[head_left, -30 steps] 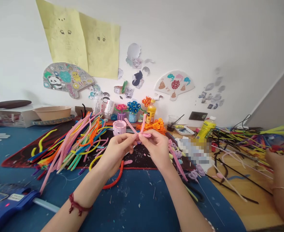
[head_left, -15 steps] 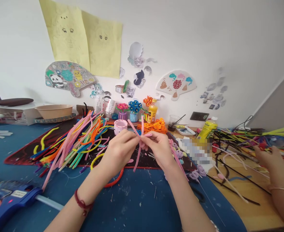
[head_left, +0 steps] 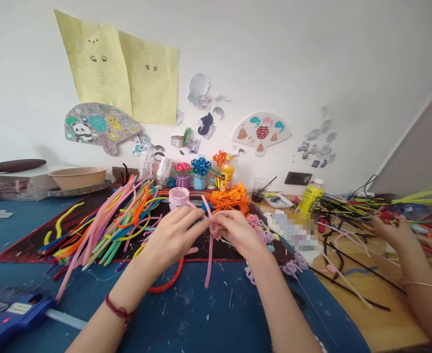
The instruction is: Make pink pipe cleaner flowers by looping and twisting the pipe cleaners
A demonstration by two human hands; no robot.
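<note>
Between my two hands is a looped pink pipe cleaner [head_left: 209, 260], one end hanging straight down and others sticking up. My left hand [head_left: 177, 230] pinches it from the left with thumb and forefinger. From the right, my right hand [head_left: 240, 233] grips the looped part; some of its fingers are hidden behind. Just behind my left hand stands a pink cup [head_left: 179, 197]. A heap of orange pipe-cleaner pieces [head_left: 230, 200] lies beyond my right hand, with small purple loops [head_left: 291, 267] beside my right forearm.
Left of my hands lies a bundle of coloured pipe cleaners [head_left: 102, 215] on a dark mat. A blue glue gun [head_left: 13, 314] is at the near left. Pipe-cleaner flowers [head_left: 201, 169] and bottles line the wall. At right, a co-worker's hand [head_left: 396, 233] is among black stems.
The pink pipe cleaner has turned in my fingers, its lower end hanging straighter and lower. My left hand has flattened over its top. The view has shifted slightly.
</note>
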